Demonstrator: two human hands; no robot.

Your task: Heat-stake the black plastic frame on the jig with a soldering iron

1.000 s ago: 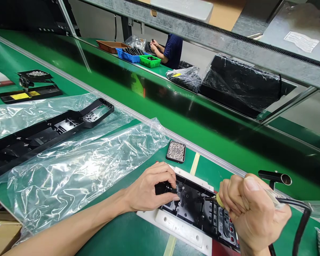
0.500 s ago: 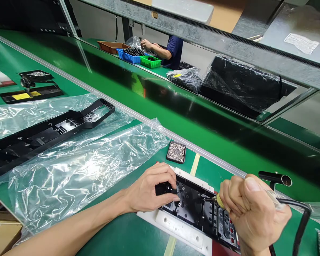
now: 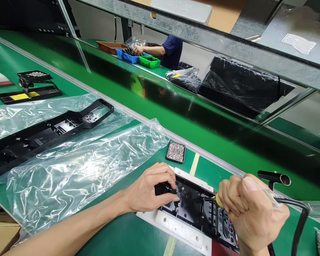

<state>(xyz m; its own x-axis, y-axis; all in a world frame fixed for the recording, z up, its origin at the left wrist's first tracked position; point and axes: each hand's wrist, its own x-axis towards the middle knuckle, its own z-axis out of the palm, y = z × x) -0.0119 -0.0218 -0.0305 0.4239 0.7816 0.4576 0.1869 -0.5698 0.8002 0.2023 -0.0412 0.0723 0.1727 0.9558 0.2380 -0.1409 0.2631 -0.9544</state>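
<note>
A long black plastic housing [image 3: 188, 201] with ribs, posts and holes lies in a white fixture [image 3: 181, 229] on the green bench. My left hand [image 3: 153, 188] curls over its left end, thumb and fingers closed around a dark part of it; whether a small piece is also between the fingertips is hidden. My right hand [image 3: 253, 206] is wrapped in a fist around a corded soldering iron [image 3: 218, 201], its tip pointing down into the housing. Beyond the fixture sits a small black tray [image 3: 176, 152] of tiny metal pieces.
A tube-like holder [image 3: 274, 177] stands right of the fixture. Clear plastic bags [image 3: 90, 167] and another long black housing [image 3: 48, 133] lie on the left. Past the metal rail runs a green belt [image 3: 176, 106]. Across it, a co-worker's hand [image 3: 138, 49] is over a blue bin [image 3: 126, 56].
My hands, the iron and the housing stay almost in place; the view shifts slightly. Across the belt, the co-worker's arm has stretched leftward to the blue bin.
</note>
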